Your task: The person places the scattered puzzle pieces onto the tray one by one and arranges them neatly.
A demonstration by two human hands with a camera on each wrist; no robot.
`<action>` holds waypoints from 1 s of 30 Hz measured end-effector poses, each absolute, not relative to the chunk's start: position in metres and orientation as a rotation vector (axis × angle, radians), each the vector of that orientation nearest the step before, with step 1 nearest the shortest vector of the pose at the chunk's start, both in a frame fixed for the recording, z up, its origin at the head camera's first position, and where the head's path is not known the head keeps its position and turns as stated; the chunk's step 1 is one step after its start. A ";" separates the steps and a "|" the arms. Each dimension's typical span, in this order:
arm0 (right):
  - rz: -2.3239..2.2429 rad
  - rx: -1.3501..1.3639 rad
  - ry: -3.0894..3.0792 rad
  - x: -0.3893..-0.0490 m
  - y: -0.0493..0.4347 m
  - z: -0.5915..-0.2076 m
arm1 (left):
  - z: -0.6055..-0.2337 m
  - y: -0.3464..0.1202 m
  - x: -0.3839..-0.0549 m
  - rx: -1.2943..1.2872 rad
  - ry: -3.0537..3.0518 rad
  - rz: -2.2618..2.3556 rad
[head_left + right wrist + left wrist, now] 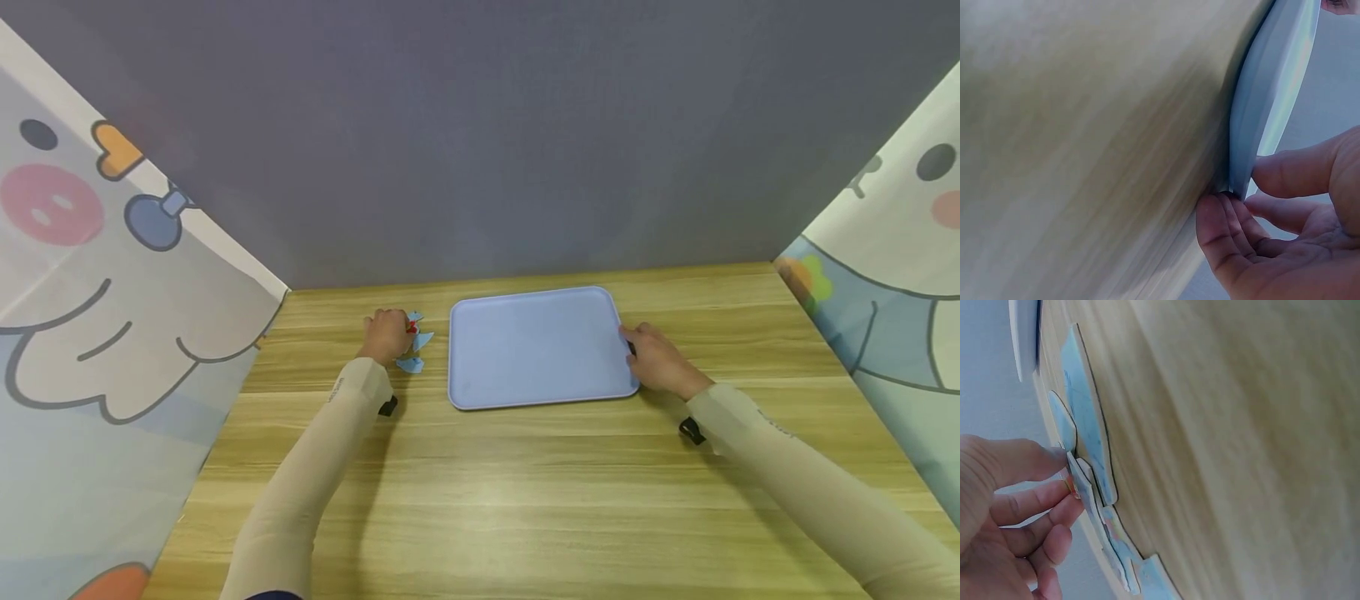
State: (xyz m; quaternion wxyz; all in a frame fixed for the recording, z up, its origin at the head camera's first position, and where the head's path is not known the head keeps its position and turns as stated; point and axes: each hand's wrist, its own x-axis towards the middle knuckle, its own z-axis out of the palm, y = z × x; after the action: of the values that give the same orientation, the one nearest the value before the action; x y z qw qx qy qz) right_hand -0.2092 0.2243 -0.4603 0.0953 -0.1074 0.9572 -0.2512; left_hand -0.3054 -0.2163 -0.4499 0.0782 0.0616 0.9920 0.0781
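My left hand (386, 335) is at the left of the table, over a small cluster of thin, light-blue flat pieces that look like jigsaw pieces (423, 341). In the left wrist view, its thumb and fingers pinch the end of one thin puzzle piece (1099, 519), which lies over others. A long blue piece (1087, 409) rests on the wood beside it. A pale blue rectangular tray (543, 350) lies mid-table. My right hand (660, 362) grips its right edge, thumb on the rim and fingers under the side, as the right wrist view shows.
The wood-grain table (510, 492) runs up to a grey wall (525, 142) at the back. Cartoon-printed panels (67, 275) stand along the left and right sides. Another blue piece (411, 365) lies between my left wrist and the tray.
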 end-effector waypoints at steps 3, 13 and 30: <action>-0.747 -0.329 2.843 -0.209 0.224 -0.461 | -0.450 -0.217 -0.304 0.203 2.994 0.254; -0.781 -0.284 2.852 -0.207 0.224 -0.462 | -0.444 -0.200 -0.294 0.469 3.128 0.409; -0.799 -0.207 2.838 -0.204 0.216 -0.458 | -0.446 -0.162 -0.297 0.680 3.105 0.498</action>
State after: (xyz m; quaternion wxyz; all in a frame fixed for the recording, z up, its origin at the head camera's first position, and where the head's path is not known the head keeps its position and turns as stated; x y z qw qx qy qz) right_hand -0.2042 0.2162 -0.4580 0.0932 -0.0697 0.9561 -0.2691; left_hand -0.2965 -0.1617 -0.4462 -0.0379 0.2111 0.9644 0.1546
